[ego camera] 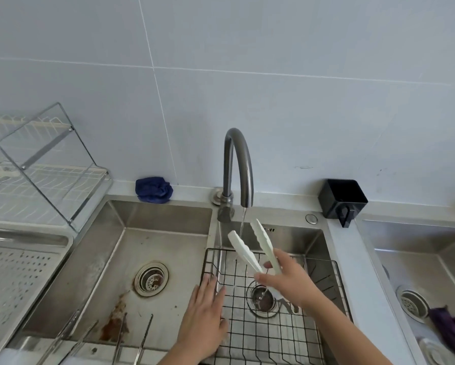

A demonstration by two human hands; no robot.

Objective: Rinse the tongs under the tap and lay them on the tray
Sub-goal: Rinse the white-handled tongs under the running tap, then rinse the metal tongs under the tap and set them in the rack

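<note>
Gripping white tongs (250, 246) under tap (238, 164) water, right hand (287, 280) fingers; left hand (202, 320) flat, empty.

The white plastic tongs (258, 248) in the right hand (289, 281) have ribbed tips. Beneath both hands lies a black wire grid rack (268, 335) of square cells. Left of the left hand (204, 320), the dull steel sink basin (152, 248) carries rusty brown stains. Further left, a silver perforated metal tray (13, 280) shows rows of small holes. Beyond the hands stand a dark grey curved tap (237, 164), a crumpled dark blue cloth (154, 189) and a black square holder (342, 198).
</note>
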